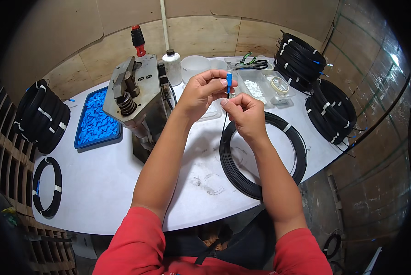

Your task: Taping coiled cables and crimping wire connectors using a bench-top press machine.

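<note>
Blue connector (229, 82), black cable coil (262, 155) with white ties, blue tray (82, 137), red sleeves (137, 243).

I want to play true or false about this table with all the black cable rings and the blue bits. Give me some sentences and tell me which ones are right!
1. Both hands hold a small blue plug above the table. True.
2. The tray on the left is full of red pieces. False: the pieces are blue.
3. A big black cable ring lies on the table under the right hand. True.
4. The left hand is resting on the metal press. False: it is up by the blue plug, to the right of the press.
5. A white bottle stands behind the press. True.
</note>
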Demonstrator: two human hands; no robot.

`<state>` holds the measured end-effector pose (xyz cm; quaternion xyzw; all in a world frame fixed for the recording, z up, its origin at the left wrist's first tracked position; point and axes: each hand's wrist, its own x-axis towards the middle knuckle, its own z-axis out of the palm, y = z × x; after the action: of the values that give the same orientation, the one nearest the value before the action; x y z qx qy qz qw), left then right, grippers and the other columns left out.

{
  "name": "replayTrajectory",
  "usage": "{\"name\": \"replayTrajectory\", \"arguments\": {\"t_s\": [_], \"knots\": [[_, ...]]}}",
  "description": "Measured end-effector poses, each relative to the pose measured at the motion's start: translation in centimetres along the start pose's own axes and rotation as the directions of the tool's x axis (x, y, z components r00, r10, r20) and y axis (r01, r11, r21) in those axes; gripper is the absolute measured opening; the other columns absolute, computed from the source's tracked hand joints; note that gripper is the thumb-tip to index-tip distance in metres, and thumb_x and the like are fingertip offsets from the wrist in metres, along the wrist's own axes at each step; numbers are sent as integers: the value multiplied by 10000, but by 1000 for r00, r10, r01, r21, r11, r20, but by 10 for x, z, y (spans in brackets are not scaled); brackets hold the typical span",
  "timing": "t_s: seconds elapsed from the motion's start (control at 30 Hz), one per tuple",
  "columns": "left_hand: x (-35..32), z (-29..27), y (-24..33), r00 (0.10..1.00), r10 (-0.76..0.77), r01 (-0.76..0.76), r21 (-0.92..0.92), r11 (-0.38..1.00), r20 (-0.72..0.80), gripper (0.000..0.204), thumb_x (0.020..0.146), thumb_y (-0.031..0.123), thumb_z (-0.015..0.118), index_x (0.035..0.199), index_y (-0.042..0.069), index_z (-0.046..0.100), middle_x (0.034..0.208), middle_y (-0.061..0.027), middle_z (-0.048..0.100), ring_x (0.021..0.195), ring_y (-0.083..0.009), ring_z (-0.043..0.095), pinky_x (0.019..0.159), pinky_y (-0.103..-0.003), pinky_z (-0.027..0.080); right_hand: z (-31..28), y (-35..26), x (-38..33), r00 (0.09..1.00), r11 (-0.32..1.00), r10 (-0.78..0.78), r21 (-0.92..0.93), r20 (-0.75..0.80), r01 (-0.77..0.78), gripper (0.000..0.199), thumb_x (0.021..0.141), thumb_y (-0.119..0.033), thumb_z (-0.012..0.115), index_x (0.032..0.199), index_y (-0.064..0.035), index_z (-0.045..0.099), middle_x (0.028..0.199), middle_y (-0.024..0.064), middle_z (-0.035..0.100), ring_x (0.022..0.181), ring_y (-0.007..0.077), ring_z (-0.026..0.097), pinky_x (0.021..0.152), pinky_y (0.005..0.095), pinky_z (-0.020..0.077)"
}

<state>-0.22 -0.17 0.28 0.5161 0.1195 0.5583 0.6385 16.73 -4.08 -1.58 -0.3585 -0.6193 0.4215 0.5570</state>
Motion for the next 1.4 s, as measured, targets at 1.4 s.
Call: {"name": "replayTrajectory", "arguments": {"t_s": [1.4], "knots": [[0, 1, 2, 999, -44, 44, -7, 999, -14, 212, 934, 100, 711, 1132, 59, 646, 1045, -78, 716, 989, -174, 674, 876, -335, 528, 2, 1, 0, 997, 996, -76, 42, 20, 75, 167, 939, -162, 735, 863, -14, 719, 687, -33, 626, 587, 32, 514, 528, 219, 402]]}}
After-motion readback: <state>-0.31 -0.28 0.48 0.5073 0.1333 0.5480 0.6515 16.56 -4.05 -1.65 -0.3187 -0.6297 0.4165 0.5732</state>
